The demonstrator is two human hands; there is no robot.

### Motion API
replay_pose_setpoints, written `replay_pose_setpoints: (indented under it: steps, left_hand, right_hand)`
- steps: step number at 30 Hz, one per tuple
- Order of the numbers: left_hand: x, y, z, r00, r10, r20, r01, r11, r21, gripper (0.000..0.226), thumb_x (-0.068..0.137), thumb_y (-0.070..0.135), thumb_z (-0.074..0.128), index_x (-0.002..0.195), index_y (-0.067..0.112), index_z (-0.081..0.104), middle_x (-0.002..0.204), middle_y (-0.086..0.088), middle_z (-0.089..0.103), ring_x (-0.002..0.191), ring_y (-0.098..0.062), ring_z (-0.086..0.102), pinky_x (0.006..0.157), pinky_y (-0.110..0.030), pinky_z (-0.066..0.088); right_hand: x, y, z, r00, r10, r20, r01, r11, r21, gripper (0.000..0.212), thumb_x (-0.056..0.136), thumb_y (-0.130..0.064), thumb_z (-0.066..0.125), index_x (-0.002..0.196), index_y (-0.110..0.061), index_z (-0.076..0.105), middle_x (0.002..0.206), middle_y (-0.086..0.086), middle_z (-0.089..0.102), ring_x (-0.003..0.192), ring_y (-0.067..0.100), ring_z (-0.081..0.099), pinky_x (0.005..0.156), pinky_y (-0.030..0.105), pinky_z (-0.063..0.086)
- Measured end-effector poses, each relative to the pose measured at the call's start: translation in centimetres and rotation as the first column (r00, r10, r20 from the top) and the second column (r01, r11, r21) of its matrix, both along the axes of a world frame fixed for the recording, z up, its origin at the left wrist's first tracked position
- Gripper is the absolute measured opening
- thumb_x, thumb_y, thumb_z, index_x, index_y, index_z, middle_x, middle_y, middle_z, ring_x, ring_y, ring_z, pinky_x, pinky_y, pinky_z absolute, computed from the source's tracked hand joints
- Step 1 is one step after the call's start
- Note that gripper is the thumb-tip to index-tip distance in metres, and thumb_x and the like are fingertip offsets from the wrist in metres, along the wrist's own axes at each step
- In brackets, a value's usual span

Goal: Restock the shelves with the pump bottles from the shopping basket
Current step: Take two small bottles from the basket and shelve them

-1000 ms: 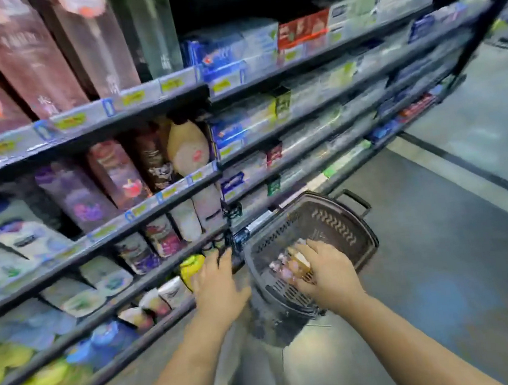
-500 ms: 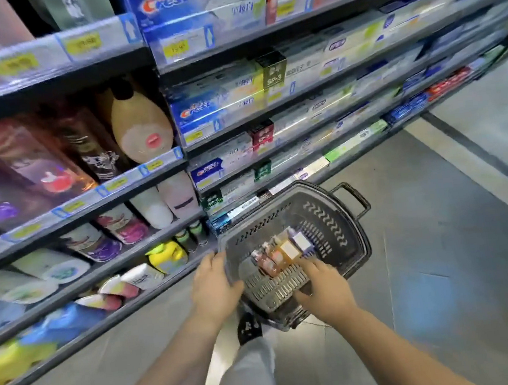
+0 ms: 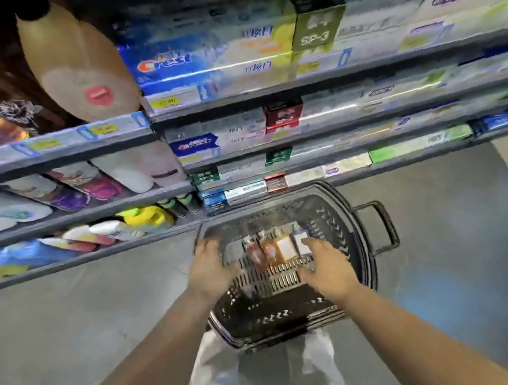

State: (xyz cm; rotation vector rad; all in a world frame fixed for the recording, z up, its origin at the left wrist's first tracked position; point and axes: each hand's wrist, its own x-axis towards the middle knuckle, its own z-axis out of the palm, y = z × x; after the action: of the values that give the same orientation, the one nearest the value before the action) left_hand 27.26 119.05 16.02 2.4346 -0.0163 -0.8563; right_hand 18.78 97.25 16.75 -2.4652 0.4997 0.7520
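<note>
Fingers of both our hands reach into the shopping basket (image 3: 358, 234), blurred.

Our left hand (image 3: 212, 268) spreads loosely over the left rim, clasping nothing; our right hand (image 3: 327, 267) touches the pump bottles (image 3: 279, 248), grasp unclear. Four bottles lie side by side on the basket floor, below the shelves (image 3: 313, 84) of toothpaste boxes (image 3: 187, 60).

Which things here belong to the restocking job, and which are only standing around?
For the job:
- shopping basket
- pump bottles lying in it
- left hand and right hand, both in the basket
- shelves

Not part of it:
- toothpaste boxes
- yellow bottle
- grey floor
</note>
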Motion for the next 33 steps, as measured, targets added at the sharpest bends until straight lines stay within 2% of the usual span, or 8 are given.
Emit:
replay_pose_setpoints:
  steps: [3,6,10,18,22,25,28,33]
  left_hand:
    - [-0.9,-2.0,-5.1,0.988,0.147,-0.039,-0.146,0.989,0.007,0.059,0.077,0.021,0.07,0.129,0.003,0.049,0.128,-0.019,0.051,0.122,-0.032,0.047,0.1,-0.032,0.036]
    - [-1.8,-3.7,-10.8,0.943,0.298,-0.147,-0.307,0.951,-0.04,0.051,0.078,0.021,0.071,0.121,0.0,0.054,0.109,-0.009,0.059,0.099,-0.022,0.058,0.082,-0.023,0.044]
    - [-3.4,-4.8,-20.3,0.849,0.406,-0.339,-0.444,0.895,-0.039,0.041,0.082,0.016,0.067,0.121,0.005,0.057,0.099,-0.005,0.069,0.076,-0.011,0.064,0.063,-0.019,0.05]
    - [-3.8,-7.1,-40.6,0.519,0.722,-0.458,-0.778,0.62,0.097,0.033,0.095,0.033,0.051,0.119,0.011,0.053,0.1,-0.006,0.06,0.09,-0.024,0.06,0.08,-0.037,0.049]
    - [-2.3,-8.4,-47.0,0.639,0.687,-0.346,-0.701,0.705,0.106,0.045,0.09,0.043,0.055,0.122,0.012,0.052,0.098,-0.002,0.056,0.081,-0.019,0.055,0.07,-0.029,0.045]
    - [-1.1,-9.6,-50.3,0.636,0.691,-0.343,-0.738,0.675,-0.007,0.044,0.08,0.04,0.07,0.114,0.015,0.056,0.102,0.0,0.065,0.078,-0.015,0.058,0.061,-0.023,0.044]
    - [-0.7,-10.0,-51.7,0.637,0.694,-0.335,-0.747,0.663,-0.049,0.046,0.065,0.039,0.083,0.092,0.022,0.05,0.079,0.011,0.058,0.063,-0.006,0.054,0.034,-0.012,0.04]
    - [-2.0,-8.6,-53.3,0.663,0.706,-0.249,-0.738,0.673,-0.055,0.051,0.065,0.032,0.082,0.106,0.016,0.057,0.101,0.003,0.068,0.086,-0.014,0.064,0.078,-0.028,0.051]
  right_hand:
    - [1.8,-1.8,-4.3,0.969,0.227,-0.101,-0.231,0.973,-0.026,0.06,0.089,-0.033,0.055,0.142,-0.018,0.031,0.138,0.01,0.043,0.122,0.032,0.048,0.097,0.039,0.044]
    - [3.1,-2.9,-9.8,0.902,0.411,-0.129,-0.42,0.906,-0.056,0.06,0.089,-0.035,0.053,0.142,-0.021,0.03,0.138,0.007,0.044,0.12,0.03,0.05,0.095,0.038,0.045]
    - [3.9,-3.0,-19.1,0.903,0.397,-0.166,-0.408,0.912,-0.044,0.056,0.087,-0.033,0.055,0.138,-0.023,0.033,0.133,0.003,0.045,0.116,0.026,0.051,0.092,0.036,0.045]
    - [4.7,-2.9,-38.8,0.907,0.412,-0.091,-0.419,0.905,-0.073,0.047,0.088,-0.03,0.051,0.131,-0.018,0.038,0.127,0.006,0.046,0.106,0.027,0.055,0.079,0.036,0.047]
    - [5.8,-2.8,-44.8,0.891,0.454,-0.006,-0.449,0.879,-0.159,0.045,0.089,-0.036,0.049,0.128,-0.014,0.043,0.129,0.008,0.047,0.115,0.027,0.047,0.088,0.036,0.043]
    - [6.9,-2.7,-47.9,0.874,0.481,0.068,-0.451,0.856,-0.254,0.047,0.089,-0.042,0.048,0.126,-0.013,0.043,0.127,0.01,0.046,0.115,0.028,0.043,0.091,0.038,0.039]
    - [7.7,-2.8,-50.0,0.865,0.5,0.045,-0.467,0.834,-0.293,0.066,0.081,-0.053,0.056,0.133,-0.017,0.035,0.132,0.008,0.035,0.118,0.028,0.035,0.095,0.039,0.033]
    - [8.4,-2.0,-51.7,0.845,0.53,-0.07,-0.523,0.793,-0.313,0.086,0.069,-0.076,0.051,0.131,-0.016,0.041,0.136,0.006,0.03,0.126,0.028,0.027,0.102,0.042,0.025]
